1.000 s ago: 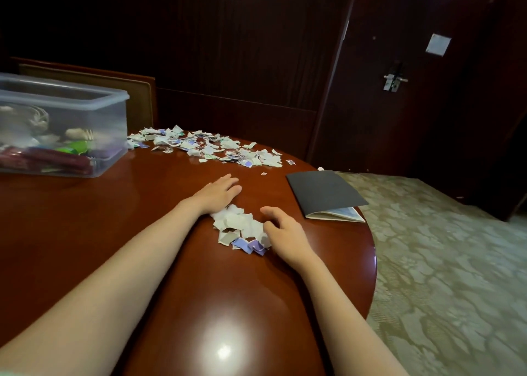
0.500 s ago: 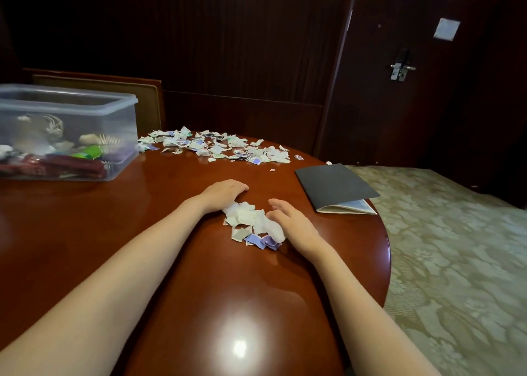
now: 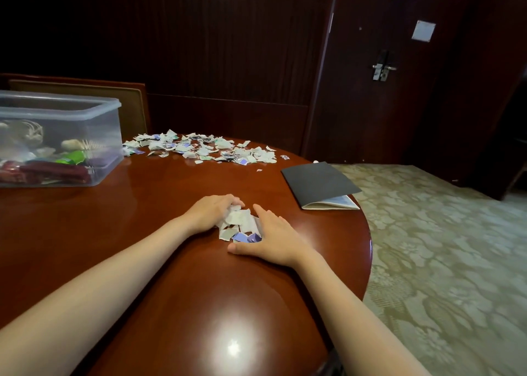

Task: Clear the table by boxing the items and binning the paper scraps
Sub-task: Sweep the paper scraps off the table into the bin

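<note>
Paper scraps, one heap: my left hand curls over it, right hand presses flat-fingered. Squeeze tight, then lift.

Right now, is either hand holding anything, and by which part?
The small heap of torn white and purple paper scraps: left hand curls its fingers over the heap's left side, right hand presses flat against its right side. Not lifted.
</note>
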The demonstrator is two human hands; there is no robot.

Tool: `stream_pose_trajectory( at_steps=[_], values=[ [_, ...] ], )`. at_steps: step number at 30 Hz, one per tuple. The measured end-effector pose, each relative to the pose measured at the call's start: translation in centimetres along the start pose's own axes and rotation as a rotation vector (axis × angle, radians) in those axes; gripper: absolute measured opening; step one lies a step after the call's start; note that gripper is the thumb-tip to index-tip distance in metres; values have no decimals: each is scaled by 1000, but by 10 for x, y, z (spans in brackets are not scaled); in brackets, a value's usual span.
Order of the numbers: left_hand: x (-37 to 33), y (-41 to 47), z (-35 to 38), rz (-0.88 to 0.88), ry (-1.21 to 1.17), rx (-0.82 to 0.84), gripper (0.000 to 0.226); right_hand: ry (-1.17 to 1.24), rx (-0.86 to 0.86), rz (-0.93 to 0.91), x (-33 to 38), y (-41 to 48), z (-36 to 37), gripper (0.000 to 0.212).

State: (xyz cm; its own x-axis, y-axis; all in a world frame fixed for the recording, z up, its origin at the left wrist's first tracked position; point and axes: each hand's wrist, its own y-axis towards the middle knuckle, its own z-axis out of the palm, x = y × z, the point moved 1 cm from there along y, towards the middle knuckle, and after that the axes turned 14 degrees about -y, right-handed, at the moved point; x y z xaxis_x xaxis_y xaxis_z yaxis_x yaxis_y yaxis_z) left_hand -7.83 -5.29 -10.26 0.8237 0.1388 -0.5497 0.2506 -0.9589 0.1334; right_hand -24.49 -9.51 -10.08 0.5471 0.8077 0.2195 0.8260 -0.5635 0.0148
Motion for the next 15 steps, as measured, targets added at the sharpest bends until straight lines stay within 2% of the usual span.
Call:
stream_pose_trajectory(
  at_steps=[3,6,11,15],
  values=[
    [-14,-20,4,-13,-42,25,38,2,-20,33,2,-1,0,106],
    [-29,-39,12,-22,-88,33,40,-27,-30,28,6,-4,0,101],
    [-60,-56,31,-158,-298,-82,43,-78,-33,-35,17,-12,6,84],
    [-71,-56,38,-262,-523,-156,45,35,-62,-36,20,-19,8,82]
  ],
)
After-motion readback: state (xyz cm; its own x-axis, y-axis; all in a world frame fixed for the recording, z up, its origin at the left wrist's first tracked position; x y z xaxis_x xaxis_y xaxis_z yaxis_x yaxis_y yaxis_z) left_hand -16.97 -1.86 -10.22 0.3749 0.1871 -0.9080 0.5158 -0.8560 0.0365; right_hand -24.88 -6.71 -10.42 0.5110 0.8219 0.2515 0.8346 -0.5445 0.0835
